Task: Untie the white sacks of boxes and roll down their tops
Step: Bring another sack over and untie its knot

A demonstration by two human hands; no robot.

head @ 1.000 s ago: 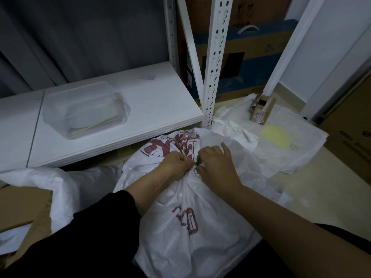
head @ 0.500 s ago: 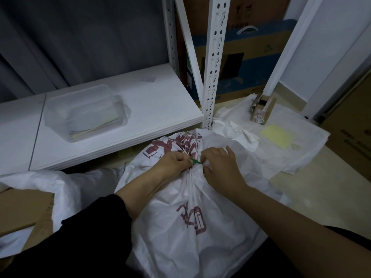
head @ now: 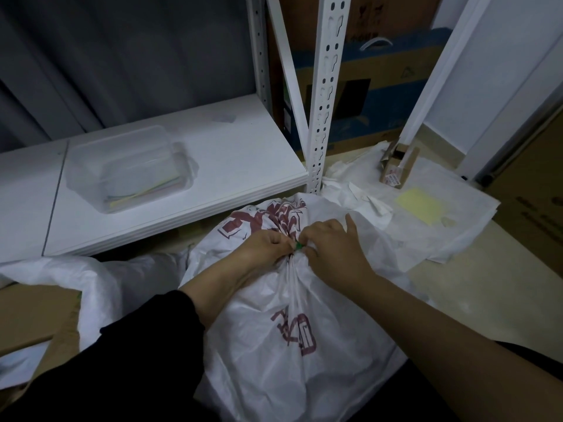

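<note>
On the floor in front of the person, in the head view, lies a white sack [head: 274, 345] with red printed marks, and its neck is gathered tight at the middle of the picture. Both hands meet at this gathered neck. The left hand [head: 262, 249] is curled closed, its fingers pressed together around the bunched plastic. The right hand [head: 332, 248] pinches at the same place with its fingertips, while its thumb stands out to the side. Between the two hands a small green tie [head: 299, 245] shows; it sits on the knot, but how it is fastened is too small to tell. The left arm wears a black sleeve [head: 146, 348], the right forearm is bare.

To the left of this sack, a second white sack [head: 91, 287] lies open over brown cardboard [head: 30, 318]. Behind the hands is a low white shelf [head: 237, 166], and on it stands a clear plastic container [head: 125, 169] with some pale sheets inside. A white perforated upright [head: 326, 92] of the rack rises at the shelf corner. Further right, on the floor, white wrapping sheets [head: 426, 214] are spread, with a yellow paper [head: 419, 205] on them and a small brown box [head: 399, 166] near their far edge. A big blue and brown carton [head: 380, 86] stands behind the rack.
</note>
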